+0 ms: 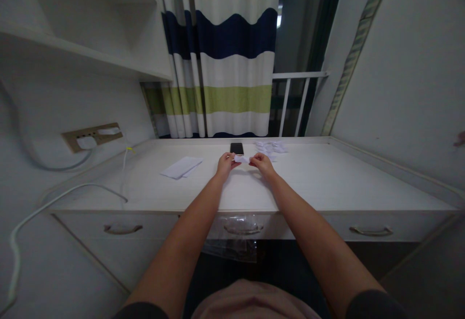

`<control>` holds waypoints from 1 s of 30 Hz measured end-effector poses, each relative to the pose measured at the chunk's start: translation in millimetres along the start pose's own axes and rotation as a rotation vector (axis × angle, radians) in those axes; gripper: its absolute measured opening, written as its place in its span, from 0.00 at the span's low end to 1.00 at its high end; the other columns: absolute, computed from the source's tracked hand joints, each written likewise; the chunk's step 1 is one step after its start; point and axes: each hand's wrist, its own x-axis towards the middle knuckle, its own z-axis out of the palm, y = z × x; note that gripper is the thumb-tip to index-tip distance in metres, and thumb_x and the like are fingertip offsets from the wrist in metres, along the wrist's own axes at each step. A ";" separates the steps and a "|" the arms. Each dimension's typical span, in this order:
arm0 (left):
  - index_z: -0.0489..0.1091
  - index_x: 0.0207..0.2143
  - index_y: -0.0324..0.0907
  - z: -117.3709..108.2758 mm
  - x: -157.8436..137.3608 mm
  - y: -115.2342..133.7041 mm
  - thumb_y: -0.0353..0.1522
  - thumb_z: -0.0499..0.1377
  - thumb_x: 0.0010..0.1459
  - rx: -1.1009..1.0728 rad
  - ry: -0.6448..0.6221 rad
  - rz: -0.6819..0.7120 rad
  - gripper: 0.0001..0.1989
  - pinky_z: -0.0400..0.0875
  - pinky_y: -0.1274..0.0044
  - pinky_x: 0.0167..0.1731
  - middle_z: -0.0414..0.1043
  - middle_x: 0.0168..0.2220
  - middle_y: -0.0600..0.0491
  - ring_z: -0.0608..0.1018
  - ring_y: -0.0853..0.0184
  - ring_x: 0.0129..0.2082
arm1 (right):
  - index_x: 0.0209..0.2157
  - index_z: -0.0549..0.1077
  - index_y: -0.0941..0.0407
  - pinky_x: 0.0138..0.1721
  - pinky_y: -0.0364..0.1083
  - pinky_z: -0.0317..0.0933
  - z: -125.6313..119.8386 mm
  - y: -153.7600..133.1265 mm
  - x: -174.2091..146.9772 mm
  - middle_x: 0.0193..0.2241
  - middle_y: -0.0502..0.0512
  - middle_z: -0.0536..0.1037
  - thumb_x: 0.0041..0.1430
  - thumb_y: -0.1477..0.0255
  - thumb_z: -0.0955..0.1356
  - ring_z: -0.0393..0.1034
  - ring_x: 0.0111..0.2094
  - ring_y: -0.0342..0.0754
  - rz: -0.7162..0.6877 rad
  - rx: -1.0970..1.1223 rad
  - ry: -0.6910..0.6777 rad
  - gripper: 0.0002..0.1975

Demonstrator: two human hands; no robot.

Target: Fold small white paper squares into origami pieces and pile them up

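Observation:
Between my two hands, just above the white desk, is a small folded piece of white paper. My left hand pinches its left end, fingers closed. At the right end, the fingertips of my right hand are closed on the same paper. Right behind the paper lies a black phone, flat on the desk. A heap of small folded white papers lies beyond my right hand. To the left of my left hand rests a stack of white paper sheets.
A pale cable crosses the desk's left end, near a wall socket panel with plugs. Shelves overhang at upper left. A striped curtain hangs behind the desk. Clear plastic hangs by the middle drawer handle.

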 end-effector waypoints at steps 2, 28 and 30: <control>0.57 0.26 0.40 1.0 0.3 -0.3 0.33 0.58 0.52 0.018 0.017 -0.021 0.11 0.73 0.72 0.34 0.71 0.27 0.54 0.75 0.72 0.26 | 0.18 0.61 0.56 0.32 0.46 0.67 -0.7 2.4 1.8 0.15 0.43 0.66 0.33 0.67 0.73 0.65 0.20 0.40 -0.014 -0.001 0.002 0.16; 0.67 0.32 0.38 4.0 -7.6 2.5 0.29 0.66 0.41 0.170 -0.177 -0.019 0.14 0.71 0.76 0.30 0.72 0.29 0.52 0.77 0.69 0.27 | 0.17 0.59 0.55 0.32 0.46 0.67 -2.4 3.3 2.2 0.14 0.41 0.62 0.36 0.71 0.71 0.63 0.20 0.39 -0.025 0.021 0.058 0.14; 0.67 0.30 0.37 3.6 -5.6 2.1 0.28 0.65 0.42 0.131 -0.151 -0.011 0.12 0.71 0.76 0.31 0.72 0.29 0.52 0.77 0.69 0.26 | 0.17 0.60 0.55 0.34 0.46 0.68 -2.3 1.0 0.8 0.15 0.42 0.63 0.35 0.72 0.72 0.65 0.21 0.39 -0.005 0.077 0.034 0.14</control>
